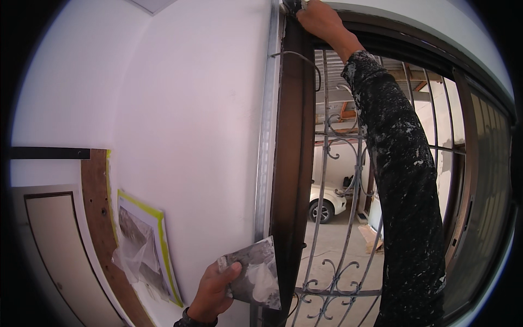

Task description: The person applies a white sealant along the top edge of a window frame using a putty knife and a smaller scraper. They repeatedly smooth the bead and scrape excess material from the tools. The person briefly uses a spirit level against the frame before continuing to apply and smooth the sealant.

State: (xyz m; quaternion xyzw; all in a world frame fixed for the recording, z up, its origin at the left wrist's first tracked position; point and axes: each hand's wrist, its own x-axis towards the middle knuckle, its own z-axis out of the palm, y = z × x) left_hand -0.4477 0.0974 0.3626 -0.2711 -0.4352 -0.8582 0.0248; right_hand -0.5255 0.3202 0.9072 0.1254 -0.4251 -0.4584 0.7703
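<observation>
My left hand (210, 291) is closed on a flat, smeared metal putty plate (246, 262), thumb on its face. A lump of white putty (263, 280) sits on the plate. My right hand (322, 23) is raised to the top left corner of the window opening, fingers closed on a small dark tool (293, 6); the picture's upper edge cuts it off, so its kind does not show. Beside that hand, a metal corner strip (263, 169) runs down the white wall's edge, along the brown window frame (294, 152).
A metal grille (327, 158) with scrollwork fills the opening. Beyond it stands a white car (327, 203). A sliding panel (487, 180) is at the right. To the left are a yellow-edged picture (143, 240) with loose plastic, a brown wooden trim (99, 201) and a door (60, 234).
</observation>
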